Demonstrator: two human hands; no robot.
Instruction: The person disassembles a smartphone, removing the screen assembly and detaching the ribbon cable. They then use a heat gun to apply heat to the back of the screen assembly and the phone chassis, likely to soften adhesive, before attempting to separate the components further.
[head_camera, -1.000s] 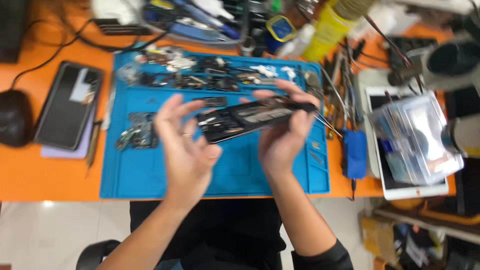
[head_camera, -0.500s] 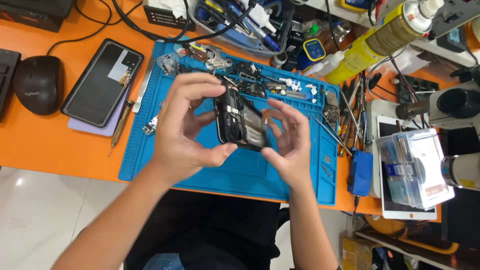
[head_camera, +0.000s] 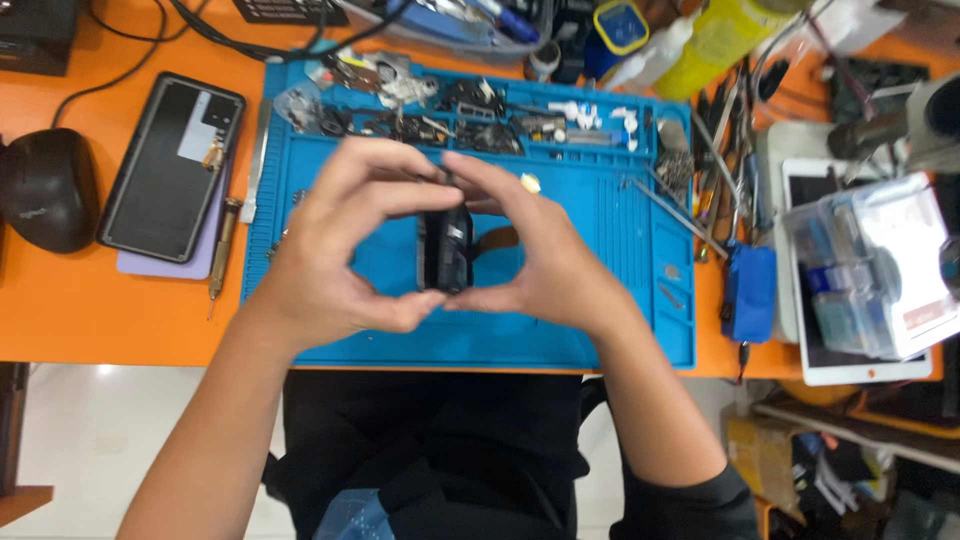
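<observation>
While both hands are gripping the opened phone (head_camera: 446, 248) edge-on above the blue mat (head_camera: 600, 300), the main hazard is a slip or an uneven squeeze. The left hand (head_camera: 335, 250) is curling around the phone from the left, with its thumb low and its fingers arching over the top; the right hand (head_camera: 545, 255) is closing on it from the right in the same way, so the phone is being pinched between the fingertips of both hands, clear of the mat and roughly over its middle. Because only fingertips are carrying the load, a loss of grip is likely to be dropping the phone onto the mat or off the near edge of the orange worktop (head_camera: 60, 300). Excess pressure is probably risking a bent frame or a cracked part, since the inside appears to be exposed. A brownish strip (head_camera: 497, 240) is showing behind the phone; whether it is attached cannot be told, but a twist could be straining it. Loose small parts (head_camera: 440, 110) are lying along the far side of the mat, and a falling phone could be scattering them. A second dark phone (head_camera: 170, 165) is resting well apart on the left, beside a screwdriver (head_camera: 222, 245).
</observation>
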